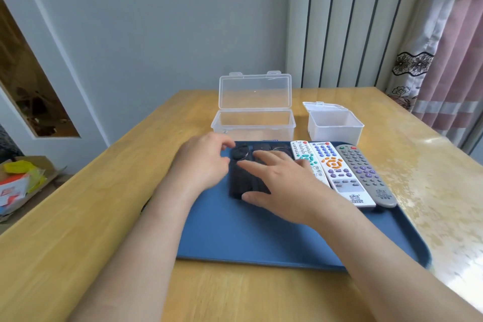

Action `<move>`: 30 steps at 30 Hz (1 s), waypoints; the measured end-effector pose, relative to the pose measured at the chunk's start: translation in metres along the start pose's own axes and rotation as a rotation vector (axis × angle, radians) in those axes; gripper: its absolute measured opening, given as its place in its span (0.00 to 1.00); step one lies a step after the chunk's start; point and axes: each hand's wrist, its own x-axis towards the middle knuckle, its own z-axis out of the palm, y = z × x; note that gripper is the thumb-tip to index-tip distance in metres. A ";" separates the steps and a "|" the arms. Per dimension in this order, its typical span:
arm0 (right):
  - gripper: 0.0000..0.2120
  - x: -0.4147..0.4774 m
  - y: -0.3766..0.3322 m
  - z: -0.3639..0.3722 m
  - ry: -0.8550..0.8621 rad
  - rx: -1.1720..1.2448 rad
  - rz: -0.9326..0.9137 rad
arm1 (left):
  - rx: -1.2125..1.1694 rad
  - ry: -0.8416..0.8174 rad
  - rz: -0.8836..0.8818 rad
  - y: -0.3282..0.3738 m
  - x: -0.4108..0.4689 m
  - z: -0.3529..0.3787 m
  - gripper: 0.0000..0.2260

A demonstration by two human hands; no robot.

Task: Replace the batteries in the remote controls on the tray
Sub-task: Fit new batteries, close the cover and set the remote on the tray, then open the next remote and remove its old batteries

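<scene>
The fingers (264, 157) of my right hand (285, 183) are lying straight and spread over the dark plastic remote controls (240, 154) at frame centre. The fingers (224, 144) of my left hand (206, 162) are curling beside the leftmost one's rounded top; blur is hiding whether they are pinching it. I am judging it best to steady the neighbours and lift that one off the blue rectangular plastic tray (235, 238) before flipping it.

Both bare forearms reach in from 6 o'clock toward 12. The bare left hand (201, 162) is palm-down and blurred, its fingers bent toward 3 o'clock. The bare right hand (282, 180) lies flat, with straight, spread fingers pointing toward 10 o'clock.
</scene>
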 end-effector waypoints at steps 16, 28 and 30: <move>0.28 0.002 -0.008 0.009 -0.112 -0.096 -0.012 | 0.252 -0.209 -0.301 -0.033 0.004 -0.009 0.27; 0.16 0.002 -0.024 -0.017 0.041 1.561 0.230 | -1.615 0.209 -0.266 0.036 -0.011 -0.008 0.08; 0.14 0.000 -0.026 -0.016 -0.032 1.655 0.236 | -1.590 0.208 -0.156 0.044 -0.014 -0.002 0.07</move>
